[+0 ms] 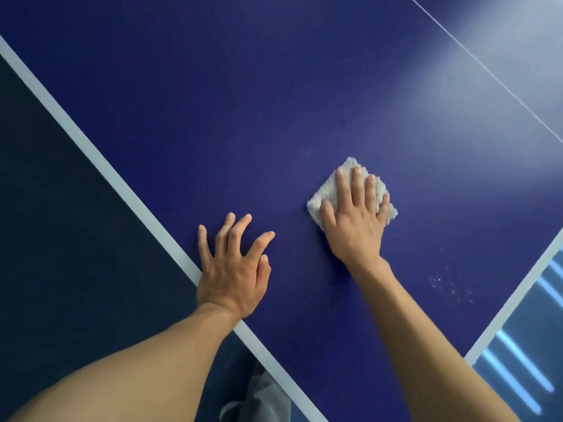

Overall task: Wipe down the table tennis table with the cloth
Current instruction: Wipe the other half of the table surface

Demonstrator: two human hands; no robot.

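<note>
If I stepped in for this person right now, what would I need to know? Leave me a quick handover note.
Left hand: flat, fingers spread, resting on the table beside its white edge line.
Right hand: straight fingers press the folded white cloth onto the blue surface.
Done: the picture does not show how much is wiped.
Left: white specks lie near the table's right edge, apart from the cloth; probably wipe there next.
</note>
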